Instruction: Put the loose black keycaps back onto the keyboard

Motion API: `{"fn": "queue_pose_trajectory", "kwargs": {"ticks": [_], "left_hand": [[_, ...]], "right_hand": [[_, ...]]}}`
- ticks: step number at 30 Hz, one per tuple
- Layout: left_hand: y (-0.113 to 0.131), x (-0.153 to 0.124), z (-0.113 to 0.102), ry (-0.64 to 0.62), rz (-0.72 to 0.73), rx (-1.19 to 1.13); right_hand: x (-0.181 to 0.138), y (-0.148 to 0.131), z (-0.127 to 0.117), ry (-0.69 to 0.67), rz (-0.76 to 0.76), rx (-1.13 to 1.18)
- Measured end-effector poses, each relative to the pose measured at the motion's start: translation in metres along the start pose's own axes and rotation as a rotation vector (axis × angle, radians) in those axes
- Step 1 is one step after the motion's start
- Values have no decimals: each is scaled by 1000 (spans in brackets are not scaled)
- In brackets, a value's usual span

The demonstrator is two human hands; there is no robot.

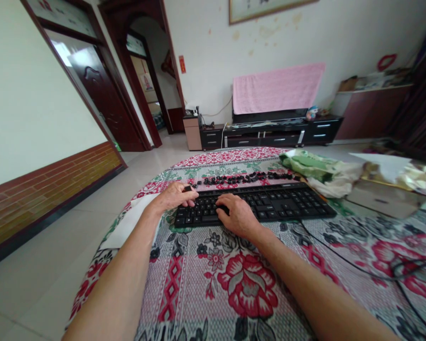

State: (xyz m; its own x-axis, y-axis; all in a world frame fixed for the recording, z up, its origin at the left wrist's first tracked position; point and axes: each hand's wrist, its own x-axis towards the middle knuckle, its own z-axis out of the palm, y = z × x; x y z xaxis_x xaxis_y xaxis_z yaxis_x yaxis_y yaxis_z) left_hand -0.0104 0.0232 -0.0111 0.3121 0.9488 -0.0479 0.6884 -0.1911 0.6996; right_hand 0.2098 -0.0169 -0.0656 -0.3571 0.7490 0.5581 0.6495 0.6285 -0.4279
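A black keyboard (277, 204) lies across the patterned tablecloth in front of me. At its left end my left hand (175, 195) is closed, with a small black keycap (188, 188) pinched between thumb and fingers. Over the left-middle keys, my right hand (237, 215) has its fingers curled down and its thumb bent close to them. Something dark shows between that thumb and the index finger; whether it is a loose piece or the keys below, I cannot make out. Behind the keyboard runs a row of loose black keycaps (248, 178).
The keyboard's cable (348, 270) loops over the tablecloth (199, 289) at right. A green and white plastic bag (315, 168) and an open cardboard box (385, 196) stand right of the keyboard. White paper (129, 222) lies under my left forearm. A low black cabinet (270, 135) stands beyond.
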Motion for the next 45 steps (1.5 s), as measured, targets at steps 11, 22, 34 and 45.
{"fn": "queue_pose_trajectory", "kwargs": {"ticks": [11, 22, 34, 45], "left_hand": [[-1, 0, -1, -1, -5, -10], [8, -4, -2, -78, 3, -4], [5, 0, 4, 0, 70, 125], [-13, 0, -4, -57, 92, 49]], "right_hand": [[0, -2, -2, -12, 11, 7], [2, -4, -6, 23, 25, 103], [67, -32, 21, 23, 23, 213], [72, -26, 25, -156, 94, 333]]}}
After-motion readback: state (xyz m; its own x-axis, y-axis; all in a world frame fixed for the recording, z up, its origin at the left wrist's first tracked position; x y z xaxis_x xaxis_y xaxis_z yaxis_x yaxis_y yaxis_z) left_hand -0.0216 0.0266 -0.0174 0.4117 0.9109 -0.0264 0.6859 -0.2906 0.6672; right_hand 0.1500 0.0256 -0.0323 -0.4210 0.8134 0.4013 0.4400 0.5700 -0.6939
